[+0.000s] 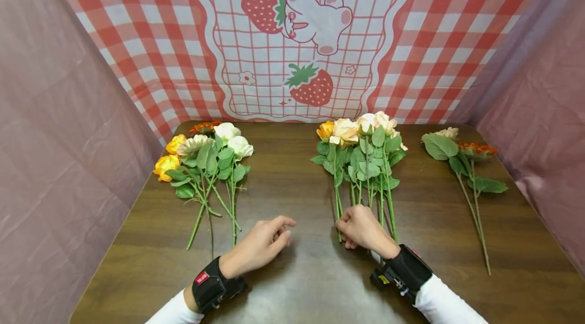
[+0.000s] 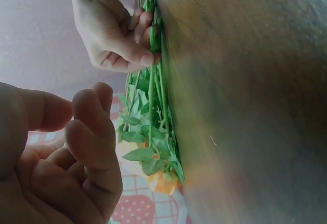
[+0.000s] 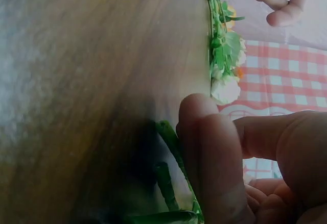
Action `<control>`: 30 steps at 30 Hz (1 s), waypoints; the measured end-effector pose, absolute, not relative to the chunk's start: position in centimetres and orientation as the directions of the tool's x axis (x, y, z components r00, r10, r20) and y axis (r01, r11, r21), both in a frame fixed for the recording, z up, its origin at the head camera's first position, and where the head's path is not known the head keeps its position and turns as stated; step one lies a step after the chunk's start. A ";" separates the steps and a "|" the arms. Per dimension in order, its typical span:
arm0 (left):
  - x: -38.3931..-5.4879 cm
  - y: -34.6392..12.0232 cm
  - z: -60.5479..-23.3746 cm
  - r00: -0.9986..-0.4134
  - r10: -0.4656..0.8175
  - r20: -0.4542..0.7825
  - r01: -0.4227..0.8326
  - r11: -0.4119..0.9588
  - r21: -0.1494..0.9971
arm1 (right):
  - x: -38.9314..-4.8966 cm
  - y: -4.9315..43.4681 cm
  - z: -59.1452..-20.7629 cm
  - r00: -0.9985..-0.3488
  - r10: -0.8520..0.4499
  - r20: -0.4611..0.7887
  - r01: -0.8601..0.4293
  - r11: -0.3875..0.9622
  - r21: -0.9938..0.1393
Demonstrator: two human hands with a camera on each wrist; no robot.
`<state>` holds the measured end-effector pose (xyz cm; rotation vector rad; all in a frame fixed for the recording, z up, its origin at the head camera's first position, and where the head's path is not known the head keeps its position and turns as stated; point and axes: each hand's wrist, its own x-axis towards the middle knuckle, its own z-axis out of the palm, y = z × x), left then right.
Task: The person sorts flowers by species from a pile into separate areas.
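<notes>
Three bunches: artificial flowers lie on the table (image 1: pixel 301 283) in three groups, blooms toward the top of the head view and stems toward the bottom.
Backdrop: a checked cloth (image 1: pixel 439 34) with a strawberry print fills the upper frame; plain pink drapes flank both sides.
Middle bunch (image 1: pixel 361 161): sits just right of centre; cream and orange heads at the top, long axis near vertical in the frame, cut ends pointing down at the right hand.
Left bunch (image 1: pixel 205 161): centre-left of the frame, yellow and white heads, stems fanning down and apart; its lowest stem ends lie just up and left of the left hand, not touching it.
Right bunch (image 1: pixel 461 161): only a couple of stems, far right of the frame, well apart from both hands.
Right hand (image 1: pixel 363 227): lower centre-right, fingers curled down over the bottom ends of the middle bunch; the left wrist view shows fingertips and thumb pinching the green stems (image 2: pixel 152 81) against the wood.
Left hand (image 1: pixel 260 243): lower centre, holding nothing, fingers loosely bent and thumb up, palm turned toward the right hand, a bare gap of table between the two.
Deciding relation: the gripped stems lie to the right of the left hand's fingers, running away toward the top of the frame; the right hand is already on them, and the left is the farther of the two.
</notes>
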<state>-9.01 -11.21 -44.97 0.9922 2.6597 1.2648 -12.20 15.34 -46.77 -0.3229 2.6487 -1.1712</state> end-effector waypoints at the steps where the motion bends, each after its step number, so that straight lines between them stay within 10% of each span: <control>1: -9.0 -11.3 -45.0 -0.797 0.560 0.228 0.531 0.467 0.708 | -12.3 15.3 -46.8 -0.950 -0.288 -0.125 -0.103 0.661 -0.743; 18: -9.3 -12.7 -44.7 -0.834 0.520 0.185 0.497 0.562 0.661 | -11.7 15.2 -46.0 -0.940 -0.337 -0.055 -0.211 0.701 -0.681; 30: -12.4 -19.9 -44.4 -0.972 0.060 0.226 0.140 0.923 0.359 | -10.3 15.0 -45.5 -0.897 -0.441 -0.005 -0.305 0.628 -0.716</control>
